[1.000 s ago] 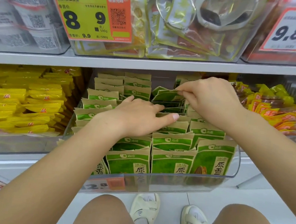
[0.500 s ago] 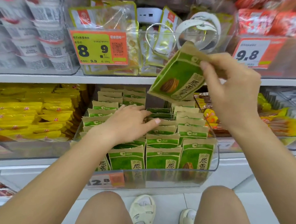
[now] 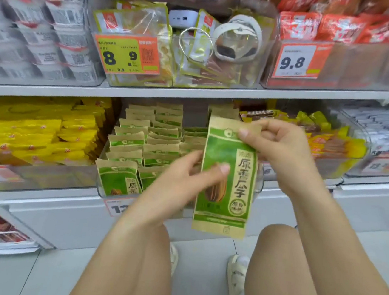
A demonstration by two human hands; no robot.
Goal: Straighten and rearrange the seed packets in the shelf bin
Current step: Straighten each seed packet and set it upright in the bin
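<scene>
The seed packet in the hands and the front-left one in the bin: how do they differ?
The held seed packet is out of the bin, in front of it, pinched by both hands with its whole face showing. The front-left packet stands in the clear bin, partly hidden behind its wall. Both share the same green-and-kraft design.

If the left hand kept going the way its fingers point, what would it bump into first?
Nothing new: the left hand already touches the green seed packet it points toward, thumb on the front, while the right hand pinches the top. Past the packet probably comes the clear bin, though depth is unclear.
</scene>
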